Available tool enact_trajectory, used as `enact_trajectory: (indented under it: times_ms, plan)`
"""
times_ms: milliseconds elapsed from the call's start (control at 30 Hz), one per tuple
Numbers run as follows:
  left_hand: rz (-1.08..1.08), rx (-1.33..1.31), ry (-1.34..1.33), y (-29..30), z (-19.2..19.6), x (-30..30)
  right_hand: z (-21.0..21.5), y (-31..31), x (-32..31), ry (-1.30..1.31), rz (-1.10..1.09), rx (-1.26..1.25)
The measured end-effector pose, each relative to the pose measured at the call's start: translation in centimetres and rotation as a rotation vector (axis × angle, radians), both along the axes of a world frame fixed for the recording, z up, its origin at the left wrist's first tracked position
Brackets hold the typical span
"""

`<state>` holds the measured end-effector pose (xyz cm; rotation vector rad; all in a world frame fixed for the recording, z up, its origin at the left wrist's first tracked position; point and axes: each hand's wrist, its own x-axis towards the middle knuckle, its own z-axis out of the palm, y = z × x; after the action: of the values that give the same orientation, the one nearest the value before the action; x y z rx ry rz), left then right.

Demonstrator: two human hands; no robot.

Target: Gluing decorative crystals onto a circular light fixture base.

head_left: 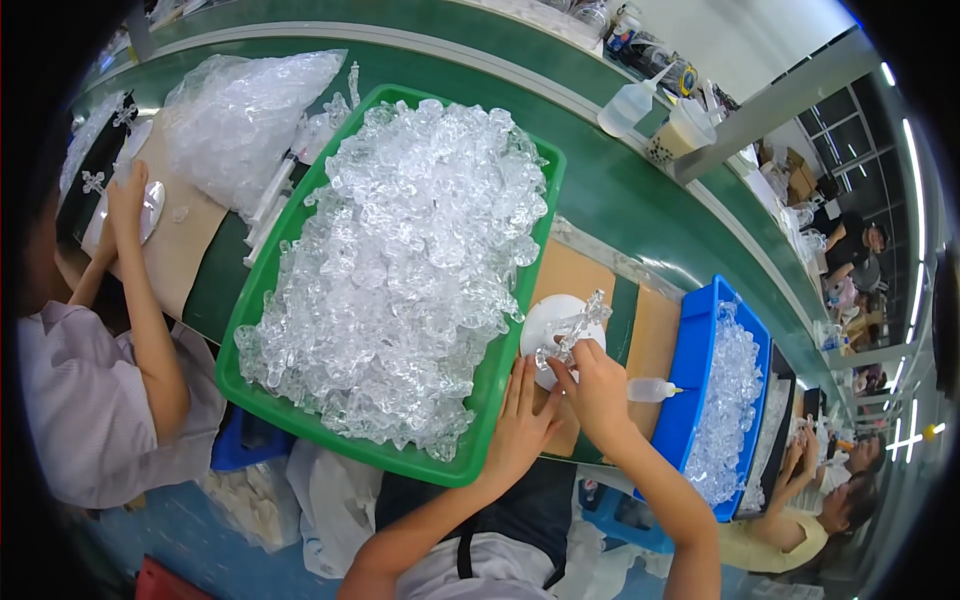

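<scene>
My right hand (597, 388) is closed in a pinch on a clear plastic ornament (585, 322), which is over a round white disc (540, 318). The disc is on a brown board (578, 262) on the bench. My left hand (522, 428) has its fingers stretched out beside the disc's near edge, next to the green tray's right side; I cannot tell whether it touches either. To the left, the large green tray (228, 368) is heaped with clear plastic pieces (410, 260). A small squeeze bottle (650, 389) lies just right of my right hand.
A blue bin (692, 345) of clear parts stands to the right. At the far side are a squeeze bottle with a spout (626, 108) and a lidded cup (682, 132). A clear plastic bag (235, 125) lies at left, near a co-worker's arm (150, 310).
</scene>
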<state>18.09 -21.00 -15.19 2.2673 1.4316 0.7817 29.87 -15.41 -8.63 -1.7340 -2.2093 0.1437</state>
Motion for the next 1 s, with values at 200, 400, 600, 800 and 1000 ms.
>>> enact_trajectory:
  times_ms: [200, 400, 600, 800, 1000]
  plan:
    - [-0.02, 0.031, -0.004, 0.3, 0.1, 0.2, -0.8, 0.0, -0.9, -0.054, 0.042, 0.152]
    - [-0.118, -0.025, -0.01, 1.3, 1.2, 0.0, -2.0, -0.3, -0.8, 0.173, -0.089, 0.149]
    - [-0.082, 0.049, 0.174, 1.2, 1.4, -0.3, 4.1, -1.7, 3.2, 0.328, -0.105, 0.056]
    - [-0.123, 0.098, 0.151, 1.1, 1.9, 0.5, 7.4, 5.0, 27.6, -0.388, -0.503, 0.272]
    - [-0.1, 0.063, 0.134, 1.0, 2.0, -0.1, 6.2, 5.7, 29.5, -0.314, -0.551, 0.155]
